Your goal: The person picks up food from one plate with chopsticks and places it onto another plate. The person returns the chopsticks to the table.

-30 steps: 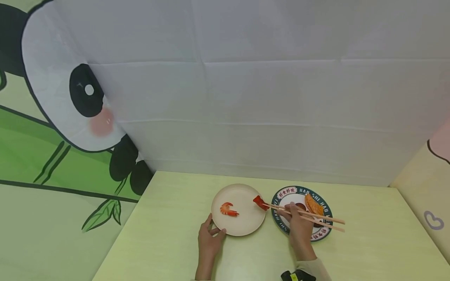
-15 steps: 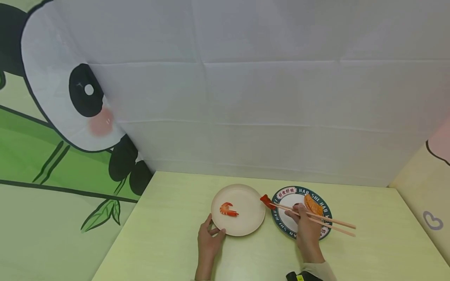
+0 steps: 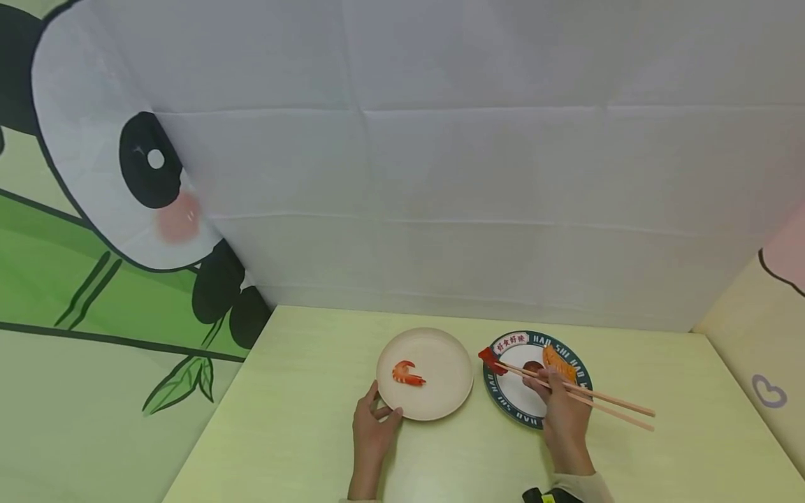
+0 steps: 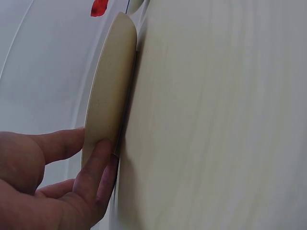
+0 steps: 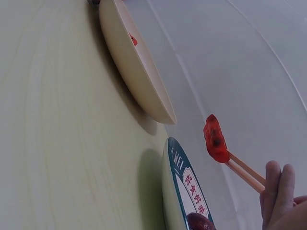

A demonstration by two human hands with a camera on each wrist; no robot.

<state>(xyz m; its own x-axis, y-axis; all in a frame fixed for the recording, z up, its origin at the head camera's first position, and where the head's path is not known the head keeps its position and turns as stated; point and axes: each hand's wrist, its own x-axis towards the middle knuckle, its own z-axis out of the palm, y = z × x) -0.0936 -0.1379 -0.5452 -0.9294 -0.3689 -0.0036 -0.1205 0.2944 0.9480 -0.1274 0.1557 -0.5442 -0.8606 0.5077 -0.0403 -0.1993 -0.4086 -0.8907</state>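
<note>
My left hand (image 3: 373, 427) grips the near left rim of a beige plate (image 3: 443, 395) on the table. In the left wrist view, its fingers (image 4: 96, 165) lie against the plate's outer wall (image 4: 110, 86). A shrimp (image 3: 409, 374) lies on this plate. My right hand (image 3: 564, 418) holds a pair of wooden chopsticks (image 3: 619, 405). Their tips pinch a glossy red piece of food (image 5: 216, 139), raised over the left rim of a green-and-white patterned plate (image 3: 501, 401). An orange-brown piece (image 3: 557, 363) and a dark brown round piece (image 3: 532, 366) are on that plate, partly hidden by my right hand.
The pale yellow table (image 3: 302, 419) bears both plates, side by side. Behind it hangs a creased white cloth (image 3: 472, 175). A panda-patterned cloth (image 3: 94, 209) flanks the left side, and a cream panel with a heart (image 3: 769, 392) the right.
My right hand has moved right with the chopsticks, carrying the red piece from the beige plate's right edge to above the patterned plate's left rim. The left hand keeps its grip on the beige plate.
</note>
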